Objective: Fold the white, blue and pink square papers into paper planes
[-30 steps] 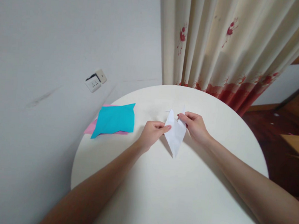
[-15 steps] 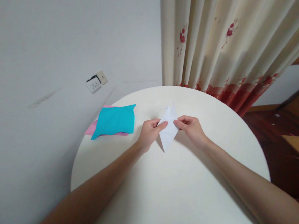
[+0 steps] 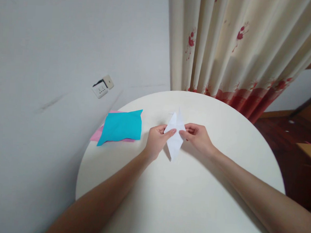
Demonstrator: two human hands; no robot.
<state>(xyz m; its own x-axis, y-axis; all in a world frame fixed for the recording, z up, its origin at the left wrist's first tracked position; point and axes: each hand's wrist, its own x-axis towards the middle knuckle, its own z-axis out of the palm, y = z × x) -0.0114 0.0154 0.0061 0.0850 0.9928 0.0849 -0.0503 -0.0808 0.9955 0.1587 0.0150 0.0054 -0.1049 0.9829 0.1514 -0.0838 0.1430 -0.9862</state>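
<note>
A folded white paper [image 3: 174, 145], diamond-shaped with a split upper end, is held just above the round white table. My left hand [image 3: 156, 139] grips its left edge, thumb flat on the front face and fingers curled behind. On the opposite edge my right hand [image 3: 198, 137] pinches the paper between thumb and fingers. Both thumbs lie near the middle of the sheet, close to each other. The fingertips behind the paper are hidden.
To the left on the table [image 3: 181, 209], a blue sheet [image 3: 122, 125] with curled corners lies over a pink sheet [image 3: 96, 134]. Beyond the table are a wall with a power socket [image 3: 100, 89] and a cream curtain [image 3: 207, 46] with red flowers.
My right thumb has slid slightly inward on the white paper, and both thumbs are closer together. The whole view has shifted a little.
</note>
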